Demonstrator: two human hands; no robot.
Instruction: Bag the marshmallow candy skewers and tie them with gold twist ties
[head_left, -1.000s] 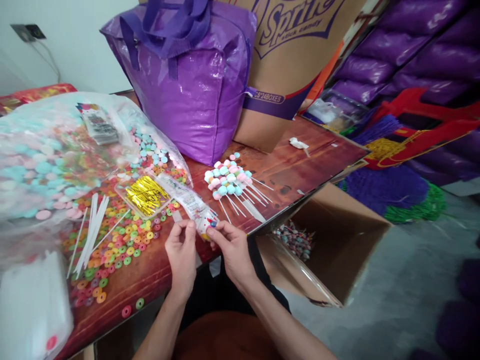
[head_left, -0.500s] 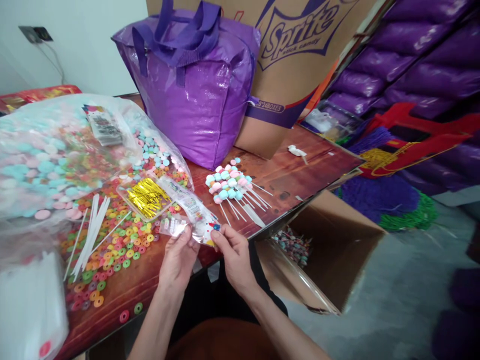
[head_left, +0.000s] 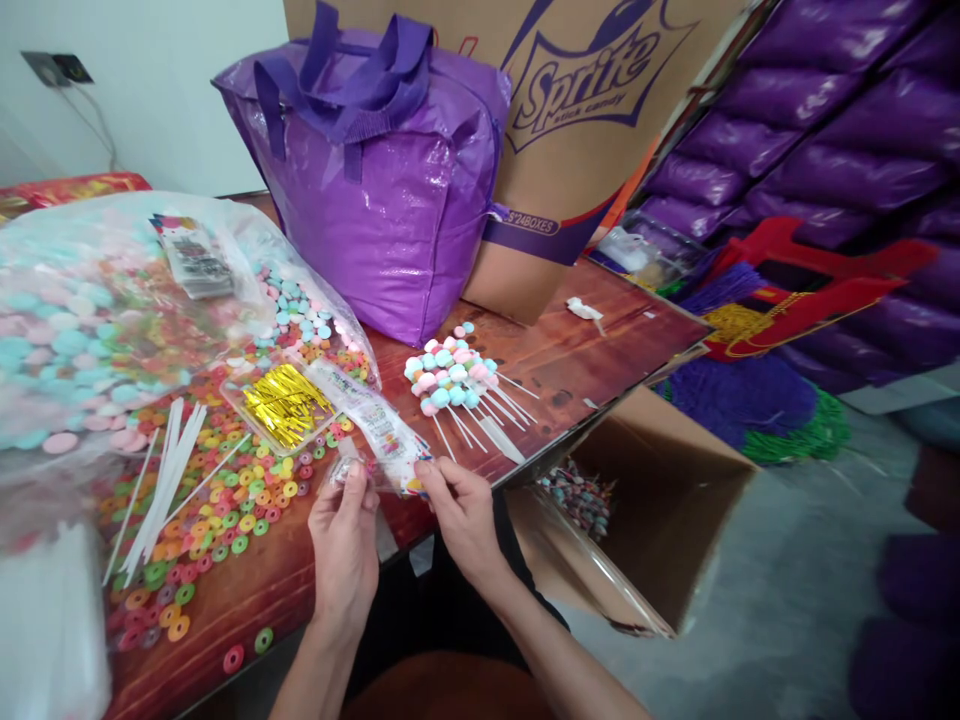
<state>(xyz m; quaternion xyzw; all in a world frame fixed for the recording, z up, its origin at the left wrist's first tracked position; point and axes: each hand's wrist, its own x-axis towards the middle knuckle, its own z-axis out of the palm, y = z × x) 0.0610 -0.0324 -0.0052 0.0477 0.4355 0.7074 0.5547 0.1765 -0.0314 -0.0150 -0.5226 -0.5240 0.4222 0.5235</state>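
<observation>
My left hand (head_left: pixel 343 545) pinches a small clear plastic bag (head_left: pixel 346 468) at the table's front edge. My right hand (head_left: pixel 461 515) pinches the near end of a stack of printed clear bags (head_left: pixel 375 420) that lies on the table. Just beyond the hands a clear tray of gold twist ties (head_left: pixel 283 402) rests among loose ring candies (head_left: pixel 217 490). White sticks (head_left: pixel 161 480) lie to the left on the candies. A bunch of pastel candy lollipops on sticks (head_left: pixel 454 372) lies to the right of the bags.
A big clear bag of round candies (head_left: pixel 97 320) fills the left of the wooden table (head_left: pixel 600 340). A purple tote bag (head_left: pixel 382 180) and a Sprite carton (head_left: pixel 592 110) stand behind. An open cardboard box (head_left: pixel 652 510) holding wrapped lollipops sits below the table's right edge.
My left hand has pulled one small clear bag off the stack and lifted it a little to the left. My right hand stays pinched on the stack's end.
</observation>
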